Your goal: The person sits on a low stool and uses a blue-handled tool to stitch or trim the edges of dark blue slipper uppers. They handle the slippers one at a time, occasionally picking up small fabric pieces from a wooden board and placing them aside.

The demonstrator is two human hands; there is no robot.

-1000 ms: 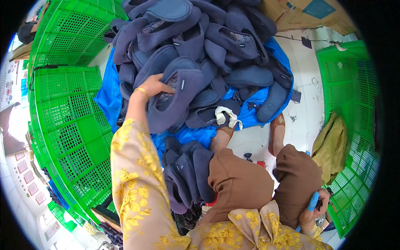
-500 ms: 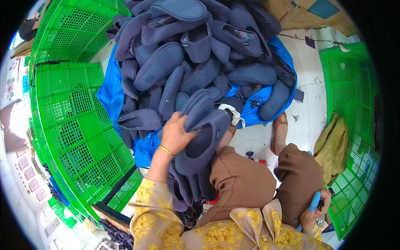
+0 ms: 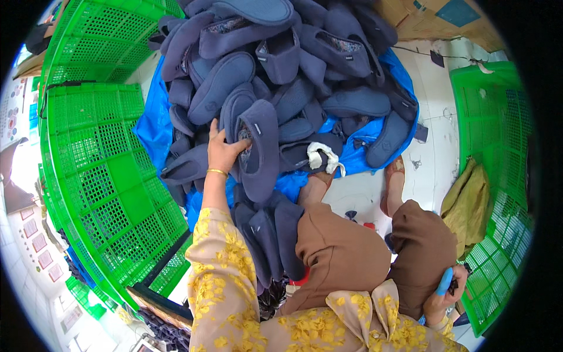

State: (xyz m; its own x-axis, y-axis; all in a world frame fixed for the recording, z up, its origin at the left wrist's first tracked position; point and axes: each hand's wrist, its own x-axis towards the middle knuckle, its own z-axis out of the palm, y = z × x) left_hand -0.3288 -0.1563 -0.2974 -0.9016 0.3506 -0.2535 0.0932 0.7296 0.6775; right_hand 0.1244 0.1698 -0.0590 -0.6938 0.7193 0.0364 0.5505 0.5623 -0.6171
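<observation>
My left hand grips a pair of navy slippers, thumb at the opening of the nearer one. The pair stands upright against the front of a big heap of similar navy slippers. The other slipper of the pair is partly hidden behind the nearer one. Below my left forearm, several more slippers stand packed beside my left knee. My right hand rests by my right knee, closed around a small dark object too hidden to name. A blue cover sits on one of its fingers.
A blue sheet lies under the heap. Green plastic crates line the left, and another green crate stands at right with an olive cloth over it. White cloth lies at the heap's front. Cardboard is at the far right.
My left hand has carried the pair of slippers forward and slightly left, from above the standing slippers to the heap, uncovering those by my knee. My right hand stays put.
</observation>
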